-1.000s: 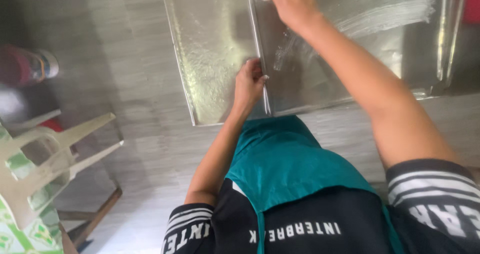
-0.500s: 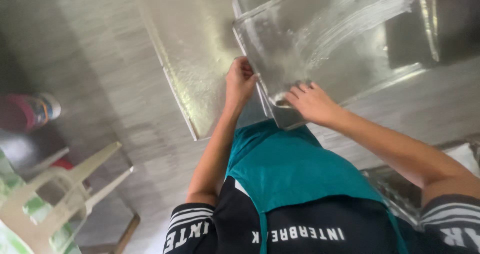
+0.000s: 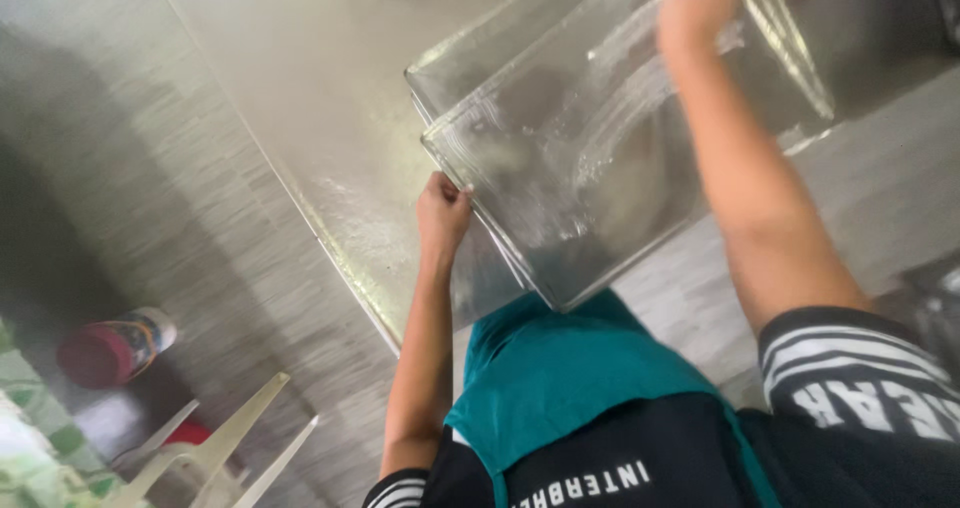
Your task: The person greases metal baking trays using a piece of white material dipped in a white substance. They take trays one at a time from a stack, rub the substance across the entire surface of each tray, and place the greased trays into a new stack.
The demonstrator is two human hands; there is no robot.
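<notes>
My left hand [image 3: 443, 213] grips the near left corner of a clear rectangular glass pane [image 3: 590, 178] marked with pale smear streaks. The pane is tilted over my lap, and a second pane edge shows just behind it. My right hand [image 3: 700, 3] reaches across to the pane's far part near the top of the view. It is blurred, so its grip cannot be made out. A larger glass sheet [image 3: 310, 128] lies flat on the grey floor under and to the left of the pane.
A bottle with a red cap [image 3: 115, 346] lies on the floor at the left. A pale plastic chair [image 3: 215, 448] and a green patterned item [image 3: 30, 448] sit at the bottom left. My teal garment [image 3: 570, 388] fills the bottom centre.
My right hand went from the pane's near edge up to its far part. The pane turned and now sits closer and more tilted. My left hand stays on its corner.
</notes>
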